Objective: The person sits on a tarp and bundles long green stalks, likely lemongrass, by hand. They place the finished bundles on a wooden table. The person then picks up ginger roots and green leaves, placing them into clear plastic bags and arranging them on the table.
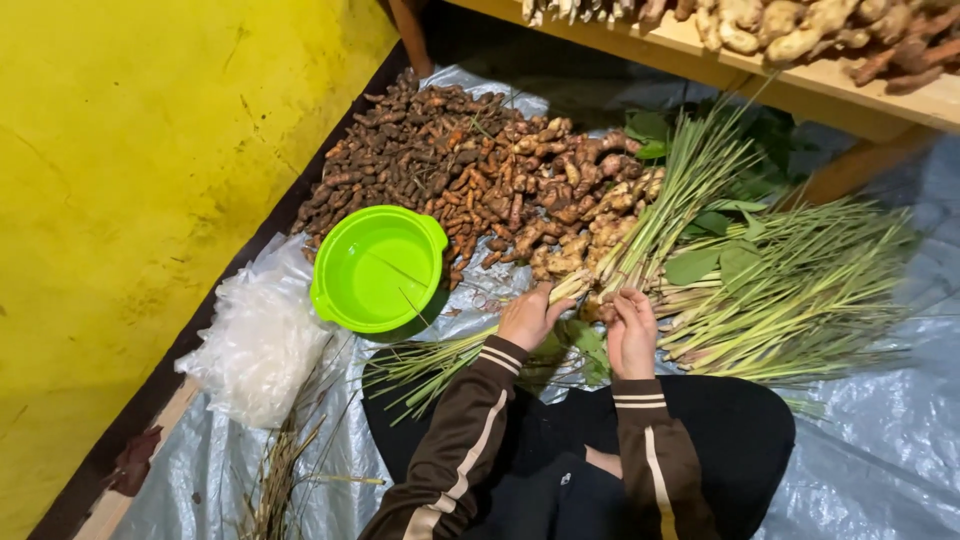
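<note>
My left hand [530,317] and my right hand [633,333] are both closed around the pale base ends of a bunch of lemongrass stalks [670,215] that fans up and away to the right. A second, larger pile of lemongrass [800,300] lies to the right of my hands. More stalks [430,362] lie under my left forearm, pointing left. Both arms wear brown sleeves with cream stripes.
A bright green plastic bowl [378,268] sits left of my hands. Behind it lies a heap of brown roots [450,160] and paler ginger [580,235]. A bundle of clear plastic bags [262,340] lies at left by the yellow wall [130,180]. A wooden shelf [800,70] holds more ginger above.
</note>
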